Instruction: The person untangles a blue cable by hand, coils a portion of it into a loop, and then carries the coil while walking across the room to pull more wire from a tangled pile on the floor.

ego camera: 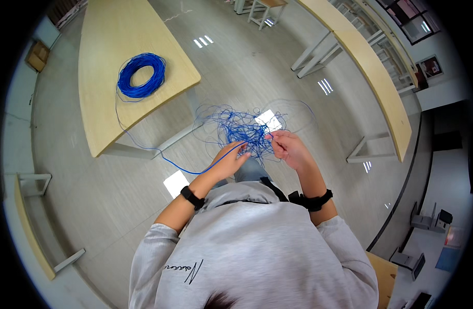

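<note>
A loose tangle of thin blue wire (236, 125) hangs in front of my legs, above the tiled floor. My right hand (292, 150) is at the tangle's right side, pinching blue wire between thumb and fingertips. At its lower left edge is my left hand (230, 160), thumb and fingers somewhat apart; whether they grip a strand is unclear. A single blue strand (186, 170) passes over the left hand and sags leftward toward the table. It leads up to a neat round coil of blue wire (158, 77) lying near the table's corner.
The coil rests on a light wood-topped table (116, 23) at the left. Another long table (369, 73) with white metal legs curves along the right. A stool (265, 7) stands far ahead. Part of a wooden seat or board (381, 278) shows behind me at the right.
</note>
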`<state>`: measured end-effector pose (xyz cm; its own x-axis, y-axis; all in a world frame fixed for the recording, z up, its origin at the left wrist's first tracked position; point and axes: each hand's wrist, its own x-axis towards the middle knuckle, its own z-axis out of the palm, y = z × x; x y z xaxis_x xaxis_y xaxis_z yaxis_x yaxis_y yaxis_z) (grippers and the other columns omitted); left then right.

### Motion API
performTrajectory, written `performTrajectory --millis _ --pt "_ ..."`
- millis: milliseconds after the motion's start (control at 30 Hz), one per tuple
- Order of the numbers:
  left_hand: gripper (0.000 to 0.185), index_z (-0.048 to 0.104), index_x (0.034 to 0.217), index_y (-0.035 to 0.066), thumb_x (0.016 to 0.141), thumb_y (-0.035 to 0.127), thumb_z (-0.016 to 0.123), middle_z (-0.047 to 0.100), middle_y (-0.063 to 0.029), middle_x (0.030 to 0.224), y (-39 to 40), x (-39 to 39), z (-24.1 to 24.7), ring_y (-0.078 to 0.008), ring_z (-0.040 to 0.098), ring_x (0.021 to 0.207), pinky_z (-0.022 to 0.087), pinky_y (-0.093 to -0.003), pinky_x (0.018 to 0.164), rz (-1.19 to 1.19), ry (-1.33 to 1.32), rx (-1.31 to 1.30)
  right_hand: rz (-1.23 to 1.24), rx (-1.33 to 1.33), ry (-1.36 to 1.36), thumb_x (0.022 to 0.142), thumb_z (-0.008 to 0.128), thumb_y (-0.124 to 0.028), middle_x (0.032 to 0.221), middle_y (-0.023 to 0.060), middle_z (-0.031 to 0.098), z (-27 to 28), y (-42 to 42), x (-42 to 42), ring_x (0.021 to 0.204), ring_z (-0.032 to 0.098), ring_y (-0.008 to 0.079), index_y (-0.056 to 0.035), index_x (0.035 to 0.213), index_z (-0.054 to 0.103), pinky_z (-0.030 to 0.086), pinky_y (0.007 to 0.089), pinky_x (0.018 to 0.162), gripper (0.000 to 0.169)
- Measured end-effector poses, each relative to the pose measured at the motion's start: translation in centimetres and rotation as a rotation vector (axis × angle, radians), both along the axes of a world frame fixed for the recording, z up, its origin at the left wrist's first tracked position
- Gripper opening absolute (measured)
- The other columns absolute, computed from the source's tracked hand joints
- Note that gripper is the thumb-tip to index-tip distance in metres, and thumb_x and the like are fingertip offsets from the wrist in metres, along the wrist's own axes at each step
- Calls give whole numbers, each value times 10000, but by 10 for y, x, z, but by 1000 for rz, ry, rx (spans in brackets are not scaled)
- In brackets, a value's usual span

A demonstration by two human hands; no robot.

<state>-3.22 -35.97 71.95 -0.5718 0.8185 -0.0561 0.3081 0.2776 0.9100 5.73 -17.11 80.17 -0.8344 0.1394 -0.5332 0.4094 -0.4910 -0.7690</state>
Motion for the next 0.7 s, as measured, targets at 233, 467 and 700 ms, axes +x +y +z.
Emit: performTrajectory --millis 233,467,700 --pt "269 583 948 -3 756 160 678 628 -124 857 83 23 -8 -191 614 709 497 -277 635 123 41 87 -38 44 33 842 411 -63 623 16 463 -2 10 45 534 374 85 14 1044 532 272 205 466 248" --pt "186 590 929 -36 780 67 632 636 -91 785 133 40 -25 -136 613 703 490 -243 620 186 -200 70 112 29 75 820 411 -37 666 7 500 -26 101 72 575 428 87 15 990 561 330 217 506 232" --pt "115 587 891 -57 817 30 585 617 -98 814 167 66 -14 -146 611 725 483 -231 658 330 -636 199 429 614 183 786 429 -26 663 12 498 -54 186 79 717 498 127 7 852 585 396 244 597 173"
